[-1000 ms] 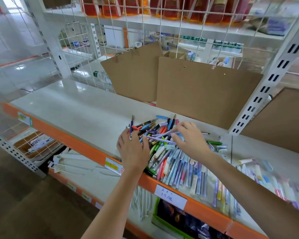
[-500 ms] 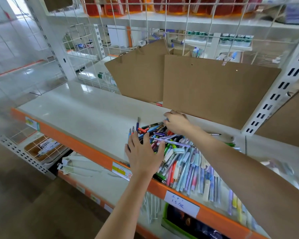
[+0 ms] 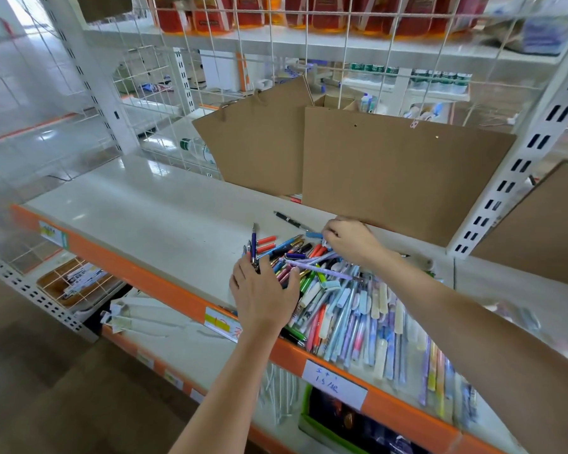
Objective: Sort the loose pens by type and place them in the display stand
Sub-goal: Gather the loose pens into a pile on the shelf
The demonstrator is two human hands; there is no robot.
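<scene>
Loose pens: a mixed heap (image 3: 312, 273) lies on the shelf (image 3: 151, 217), at about 1 o'clock from the left hand; coloured click pens at the far end, pastel capped ones fanned toward the orange front edge.
Sorted bundle: a few blue-barrelled pens (image 3: 253, 244) stand up out of the left hand, tips pointing to 12 o'clock.
Left hand: the left hand (image 3: 263, 293) grips that small bundle between its fingers at the heap's 9 o'clock edge, palm down over the pens.
Right hand: the right hand (image 3: 350, 239) is curled over the far end of the heap, at 12 o'clock; fingertips appear to pinch a blue pen (image 3: 313, 235), though the grip itself is hidden under the knuckles.
Stray pen: a black pen (image 3: 289, 220) lies alone on the shelf at 11 o'clock from the right hand.
Change: over the last second the right hand has travelled from the heap's middle to its far edge, while the left has kept its bundle and place.
Meaning: likely one more pen of the matching type is being picked out; sorting is early, most pens unsorted.
Display stand: not identifiable in view; brown cardboard sheets (image 3: 400, 172) lean behind the heap.
</scene>
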